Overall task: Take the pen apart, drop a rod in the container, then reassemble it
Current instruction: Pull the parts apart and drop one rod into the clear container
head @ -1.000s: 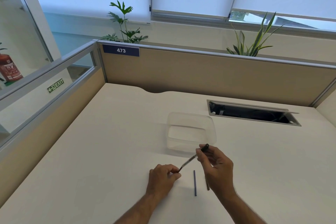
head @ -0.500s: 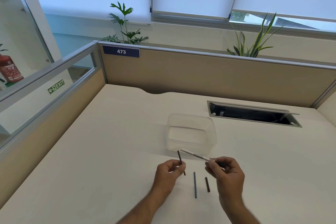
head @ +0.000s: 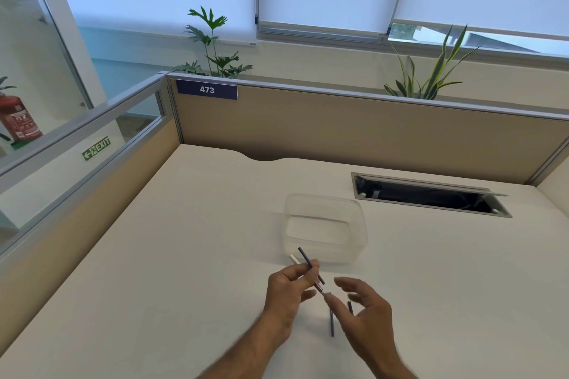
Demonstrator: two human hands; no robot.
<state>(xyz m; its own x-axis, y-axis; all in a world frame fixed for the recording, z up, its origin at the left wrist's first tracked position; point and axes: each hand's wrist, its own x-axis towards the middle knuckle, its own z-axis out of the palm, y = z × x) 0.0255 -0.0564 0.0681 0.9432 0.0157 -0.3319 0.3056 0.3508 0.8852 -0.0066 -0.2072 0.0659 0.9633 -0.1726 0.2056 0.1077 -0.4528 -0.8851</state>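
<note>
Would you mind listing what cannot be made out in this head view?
- Pen parts in the left hand: a dark rod and a white piece cross there; the fingers hide how they are held.
- Right hand: motion-blurred, so its grip is unclear.
- Short dark piece on the desk: partly behind the right hand.
- Container: clear; contents hard to tell.

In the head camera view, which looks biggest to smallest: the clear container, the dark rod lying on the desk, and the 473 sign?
1. Clear container
2. 473 sign, though it sits farther from the camera
3. Dark rod on the desk, thin and partly hidden by the right hand
</note>
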